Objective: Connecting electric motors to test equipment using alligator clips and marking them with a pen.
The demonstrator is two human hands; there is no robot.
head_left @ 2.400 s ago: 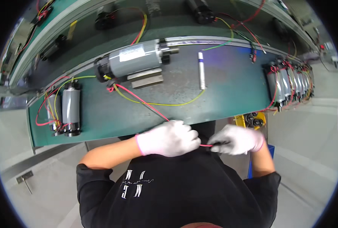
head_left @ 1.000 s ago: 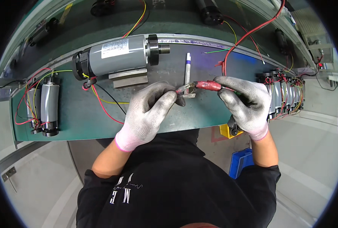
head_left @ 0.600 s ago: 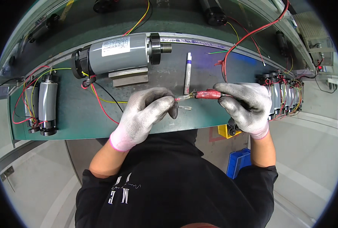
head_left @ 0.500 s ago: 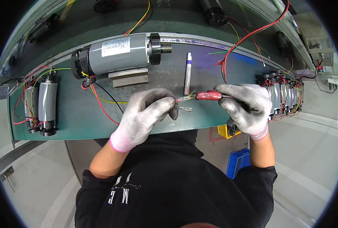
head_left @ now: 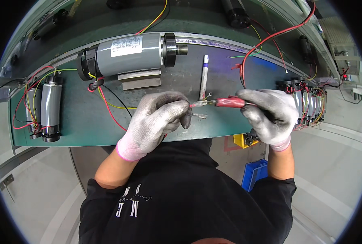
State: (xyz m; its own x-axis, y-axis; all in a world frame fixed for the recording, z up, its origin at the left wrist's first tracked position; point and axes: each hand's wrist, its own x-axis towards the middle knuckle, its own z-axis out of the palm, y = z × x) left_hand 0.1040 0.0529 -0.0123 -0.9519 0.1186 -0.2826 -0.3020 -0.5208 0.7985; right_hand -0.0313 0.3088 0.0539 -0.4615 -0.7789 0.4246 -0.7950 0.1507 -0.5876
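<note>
My left hand (head_left: 158, 122), in a grey-white glove, pinches the motor's wire ends. Two terminals in clear sleeves stick out of its fingers: an upper terminal (head_left: 198, 104) and a lower terminal (head_left: 199, 116). A small ring terminal (head_left: 209, 94) shows just above them. My right hand (head_left: 270, 114), also gloved, grips a red-wrapped test lead (head_left: 229, 102) between thumb and fingers. Its thin metal tip points at the upper terminal; whether they touch I cannot tell. Beyond my left hand, the grey cylindrical motor (head_left: 130, 53) lies on a metal support block (head_left: 140, 79).
A white marker (head_left: 204, 77) lies beyond my hands. Red cable (head_left: 266, 38) runs down from the upper right. More motors stand at the left (head_left: 51, 107) and right (head_left: 307, 101) of the green bench (head_left: 87, 136). Below its front edge are a yellow bin (head_left: 240, 140) and a blue bin (head_left: 254, 175).
My right hand and the red test lead have shifted slightly right, and more of the metal tip shows. My left hand keeps its hold on the wires. The whole view has shifted a little.
</note>
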